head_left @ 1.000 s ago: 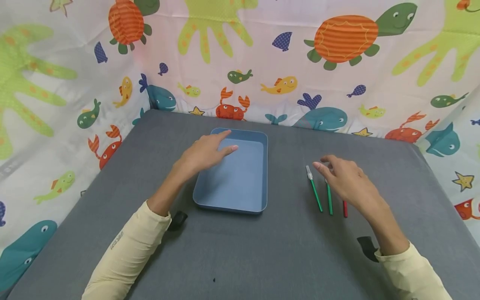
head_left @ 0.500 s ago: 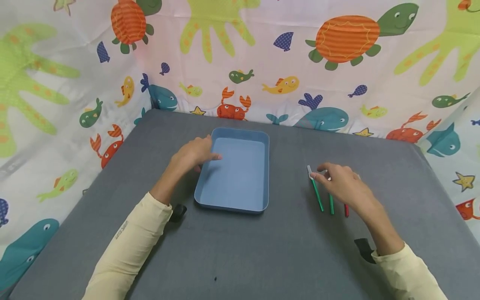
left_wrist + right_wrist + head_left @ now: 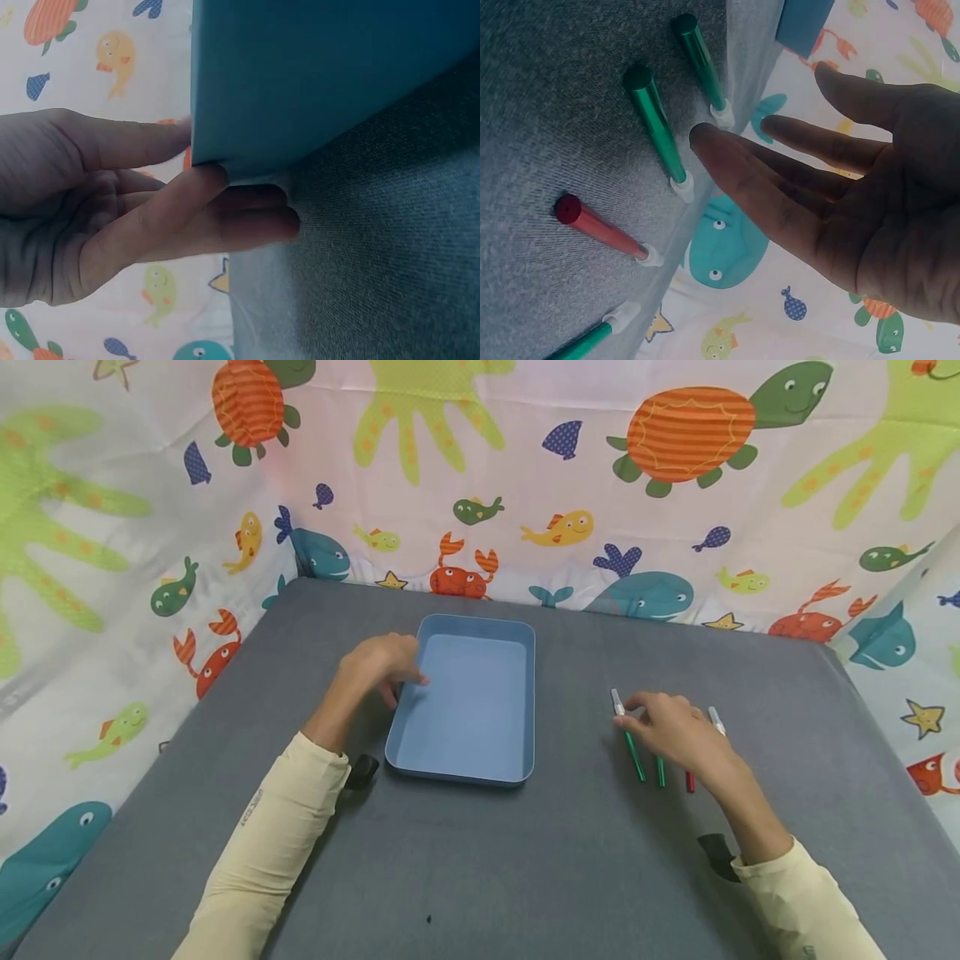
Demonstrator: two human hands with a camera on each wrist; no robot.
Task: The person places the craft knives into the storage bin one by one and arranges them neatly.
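My left hand (image 3: 378, 664) grips the left wall of the blue tray (image 3: 480, 710). In the left wrist view the thumb is at the tray's rim and the other fingers reach along its outer side. My right hand (image 3: 678, 731) hovers over several capped craft knives, fingers loosely bent and nothing between them. Nearest its fingertips lies a green craft knife (image 3: 634, 756), beside a second green one (image 3: 656, 124) and a red craft knife (image 3: 604, 229). Another green craft knife (image 3: 589, 341) lies farther right; in the head view the hand hides most of it.
A grey cloth covers the table (image 3: 480, 860). Behind it and along both sides hangs a white curtain (image 3: 510, 468) printed with sea animals. Black straps (image 3: 362, 772) show at both wrists.
My left hand has come down from above the tray to its left wall and taken hold of it. The right hand has moved slightly left and down, nearer the leftmost green craft knife.
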